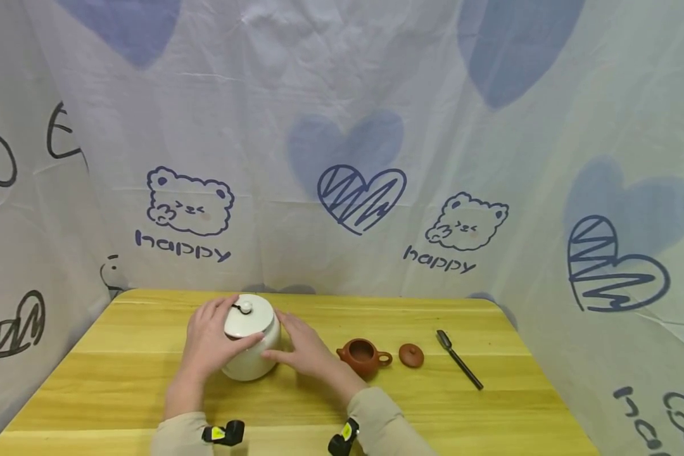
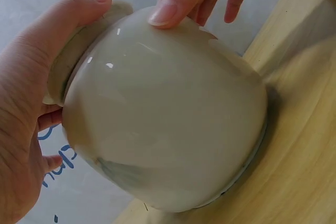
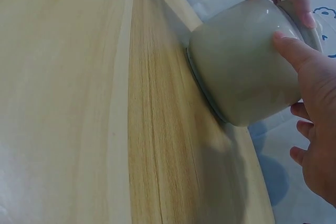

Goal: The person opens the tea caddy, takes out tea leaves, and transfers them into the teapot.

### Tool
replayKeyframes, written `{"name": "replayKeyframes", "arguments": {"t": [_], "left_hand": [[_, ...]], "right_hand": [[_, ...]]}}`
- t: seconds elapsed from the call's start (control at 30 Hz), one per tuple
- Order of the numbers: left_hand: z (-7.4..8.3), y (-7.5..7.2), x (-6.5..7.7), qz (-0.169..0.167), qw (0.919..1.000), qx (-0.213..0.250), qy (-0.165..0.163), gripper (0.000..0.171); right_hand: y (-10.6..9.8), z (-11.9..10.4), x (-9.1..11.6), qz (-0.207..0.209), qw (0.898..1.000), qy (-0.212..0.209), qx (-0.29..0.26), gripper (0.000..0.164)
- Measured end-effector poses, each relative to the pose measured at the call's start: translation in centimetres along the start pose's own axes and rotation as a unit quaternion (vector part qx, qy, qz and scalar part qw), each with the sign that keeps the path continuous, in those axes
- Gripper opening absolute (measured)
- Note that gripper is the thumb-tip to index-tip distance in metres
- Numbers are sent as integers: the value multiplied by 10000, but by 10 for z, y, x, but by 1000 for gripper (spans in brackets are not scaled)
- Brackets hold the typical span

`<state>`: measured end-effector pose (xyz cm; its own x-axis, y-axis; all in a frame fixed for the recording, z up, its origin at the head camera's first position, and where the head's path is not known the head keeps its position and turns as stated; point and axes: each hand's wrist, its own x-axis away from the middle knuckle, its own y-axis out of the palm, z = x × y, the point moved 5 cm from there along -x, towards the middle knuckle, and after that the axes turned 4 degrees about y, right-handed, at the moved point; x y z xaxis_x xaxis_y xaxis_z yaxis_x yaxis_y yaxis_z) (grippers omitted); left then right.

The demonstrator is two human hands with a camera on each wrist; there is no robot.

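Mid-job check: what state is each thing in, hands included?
Jar: upright
Jar lid: over the jar's mouth; whether fully seated, unclear
Teapot: upright, uncovered
Teapot lid: off, knob up, beside the teapot
Dark tool: lying on the table
Left hand: gripping the jar lid
Right hand: holding the jar's side

the head view is soft and evenly lit, with the cloth [image 1: 251, 133] stretched toward its edges, while the wrist views look dimmer and greyer, small highlights glinting on the jar [image 2: 168, 108] and soft shadows and pale glare lying across the desk [image 3: 100, 108].
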<state>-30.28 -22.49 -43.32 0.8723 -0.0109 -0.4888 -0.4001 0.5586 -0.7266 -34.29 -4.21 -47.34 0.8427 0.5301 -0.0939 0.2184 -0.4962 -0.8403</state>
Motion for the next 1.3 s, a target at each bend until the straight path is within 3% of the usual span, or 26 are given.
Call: {"name": "replayKeyframes", "arguments": {"t": [0.23,0.5,0.7,1.1,1.3], "left_hand": [[2,-14,-2,510,9985,37,179,93],[2,-34,0,695,9975,-62,77,92],[-7,-44,4,844,9964,-48,-28,92],[-40,-52,20,845,9929,-74,-837,94],[-61,-51,32,735,9871,-147,-1413,97]], "right_hand": [[-2,0,0,31,10000,29,-24,88],[-6,0,1,67,9999,12,-128,88],[-5,0,1,100,9999,7,-129,88],[-1,2,1,106,9998,14,-167,88],[0,2,2,94,9997,31,-220,88]]}}
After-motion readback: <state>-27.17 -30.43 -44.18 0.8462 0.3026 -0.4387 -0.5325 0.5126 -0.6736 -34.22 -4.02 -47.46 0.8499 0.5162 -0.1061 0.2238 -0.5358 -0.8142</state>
